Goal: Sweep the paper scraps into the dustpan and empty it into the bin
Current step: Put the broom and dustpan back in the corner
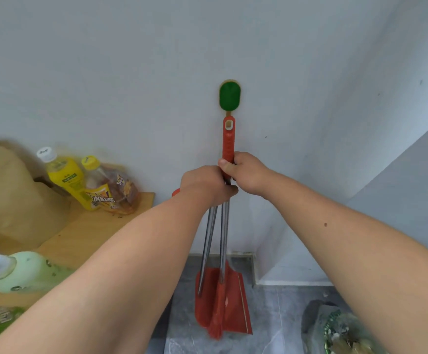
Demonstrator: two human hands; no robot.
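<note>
Two hands meet, touching, before a pale wall [131,72]; the right hand [246,175] is clamped on the red grip [228,141] of the broom [215,325], its eyelet at a green hook [229,94] at twelve o'clock; the left hand [205,185] is curled round the steel shaft of the dustpan [233,302]. Dustpan and bristles sit together at six o'clock, low by the grey floor [271,315]; drink bottles [65,175] stand on a wooden bench [93,233] at nine o'clock.

A pale grey wall [131,72] bearing a green hook [229,94] fills the far side, a wooden table [93,233] with drink bottles [65,175] stands left, above grey stone-look floor [271,315].
</note>
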